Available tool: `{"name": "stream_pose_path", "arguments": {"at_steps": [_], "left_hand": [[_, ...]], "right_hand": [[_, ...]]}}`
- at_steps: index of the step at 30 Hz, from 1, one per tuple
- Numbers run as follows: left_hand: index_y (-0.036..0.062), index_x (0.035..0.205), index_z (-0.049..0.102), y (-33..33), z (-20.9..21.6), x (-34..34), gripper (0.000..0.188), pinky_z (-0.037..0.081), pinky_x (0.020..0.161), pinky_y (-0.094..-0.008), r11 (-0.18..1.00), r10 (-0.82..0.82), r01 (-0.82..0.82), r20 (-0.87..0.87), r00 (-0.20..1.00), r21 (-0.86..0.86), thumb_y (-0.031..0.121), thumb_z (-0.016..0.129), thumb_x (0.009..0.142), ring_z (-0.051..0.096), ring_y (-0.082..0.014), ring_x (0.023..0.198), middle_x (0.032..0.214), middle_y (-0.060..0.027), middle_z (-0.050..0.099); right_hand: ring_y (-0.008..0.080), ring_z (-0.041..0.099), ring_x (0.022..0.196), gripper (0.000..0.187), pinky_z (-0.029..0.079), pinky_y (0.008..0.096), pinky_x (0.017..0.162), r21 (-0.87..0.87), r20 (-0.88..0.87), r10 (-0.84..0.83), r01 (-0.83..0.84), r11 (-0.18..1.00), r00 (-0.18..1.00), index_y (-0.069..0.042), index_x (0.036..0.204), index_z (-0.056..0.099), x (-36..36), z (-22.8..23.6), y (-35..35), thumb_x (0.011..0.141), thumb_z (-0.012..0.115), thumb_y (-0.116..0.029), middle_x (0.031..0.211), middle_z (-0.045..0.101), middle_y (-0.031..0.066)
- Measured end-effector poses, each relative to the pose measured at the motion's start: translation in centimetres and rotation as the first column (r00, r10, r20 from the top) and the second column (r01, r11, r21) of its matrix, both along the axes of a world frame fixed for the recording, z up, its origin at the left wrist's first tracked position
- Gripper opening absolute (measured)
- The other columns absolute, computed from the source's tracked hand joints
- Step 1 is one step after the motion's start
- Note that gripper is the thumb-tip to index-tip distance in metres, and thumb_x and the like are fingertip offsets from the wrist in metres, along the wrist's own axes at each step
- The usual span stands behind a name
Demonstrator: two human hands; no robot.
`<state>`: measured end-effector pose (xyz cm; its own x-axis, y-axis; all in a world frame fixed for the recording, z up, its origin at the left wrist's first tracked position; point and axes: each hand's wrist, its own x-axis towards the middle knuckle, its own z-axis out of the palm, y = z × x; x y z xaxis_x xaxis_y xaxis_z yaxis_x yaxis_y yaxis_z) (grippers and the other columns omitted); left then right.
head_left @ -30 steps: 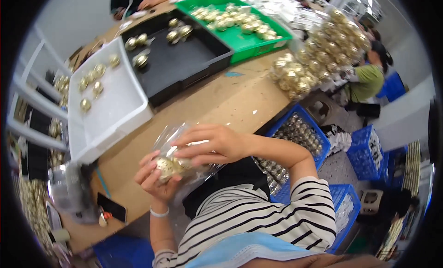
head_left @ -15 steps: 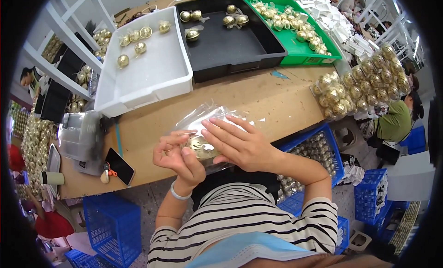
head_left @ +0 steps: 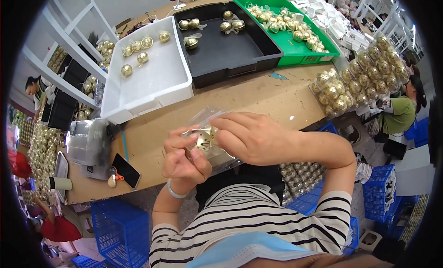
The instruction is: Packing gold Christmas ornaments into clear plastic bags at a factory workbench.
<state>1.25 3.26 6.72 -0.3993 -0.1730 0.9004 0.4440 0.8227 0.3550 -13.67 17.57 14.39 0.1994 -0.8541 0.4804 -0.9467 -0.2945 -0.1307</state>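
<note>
Close to the table's front edge, my left hand (head_left: 184, 159) pinches the left side of a clear plastic package (head_left: 213, 152), thumb and fingers closed on it. A shiny gold ball ornament (head_left: 202, 142) with dark markings shows inside the plastic. My right hand (head_left: 249, 138) bends over the package's right side with curled fingers, its fingertips at the plastic beside a second gold piece. The right palm hides much of the package's right part. Loose clear film sticks out behind the fingers and below them onto the table.
White (head_left: 161, 78), black (head_left: 226, 53) and green (head_left: 288, 46) trays with gold balls stand at the back. Packs of gold balls (head_left: 374, 74) sit right. Left lie clear boxes (head_left: 85, 143), a phone (head_left: 127, 171) and a cup (head_left: 60, 183). Blue crates (head_left: 122, 233) stand below; co-workers sit around.
My right hand has gone from lying flat over the package to curled fingers at its side, with the elbow farther out. The left hand keeps its hold. The view has shifted slightly.
</note>
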Motion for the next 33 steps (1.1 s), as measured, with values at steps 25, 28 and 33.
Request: {"name": "stream_pose_path", "arguments": {"at_steps": [25,28,33], "left_hand": [[0.0174,0.119,0.025,-0.8,2.8,-2.9,0.049,0.052,0.075,-0.0519,0.921,-0.088,0.052,-0.075,0.993,-0.385,-0.008,0.048,0.084,0.064,-0.0411,0.094,0.115,-0.0141,0.049],[0.0152,0.115,0.025,0.0,2.4,-3.4,0.04,0.053,0.074,-0.051,0.952,-0.125,0.105,-0.05,0.991,-0.287,-0.004,0.049,0.089,0.064,-0.0415,0.092,0.111,-0.0154,0.049],[0.0136,0.111,0.025,1.7,0.9,-4.4,0.033,0.055,0.075,-0.0497,0.947,-0.32,0.322,-0.098,0.942,0.007,-0.001,0.047,0.091,0.063,-0.0398,0.087,0.104,-0.0162,0.049]], "right_hand": [[0.0196,0.061,0.117,0.014,0.047,0.0331,0.102,-0.032,0.955,-0.005,0.12,0.992,0.298,-0.002,0.094,0.073,-1.8,-3.4,1.0,0.083,0.082,-0.005,0.131,0.063,0.0169],[0.0206,0.059,0.121,0.025,0.046,0.0345,0.104,-0.055,0.921,-0.036,0.224,0.973,0.387,-0.004,0.108,0.072,-2.6,-3.7,1.1,0.086,0.08,-0.01,0.133,0.062,0.0153],[0.0283,0.053,0.133,0.041,0.04,0.041,0.112,0.131,0.923,-0.03,-0.242,0.961,0.382,-0.004,0.139,0.06,-3.9,-4.9,3.5,0.103,0.06,-0.023,0.14,0.06,0.0149]]}}
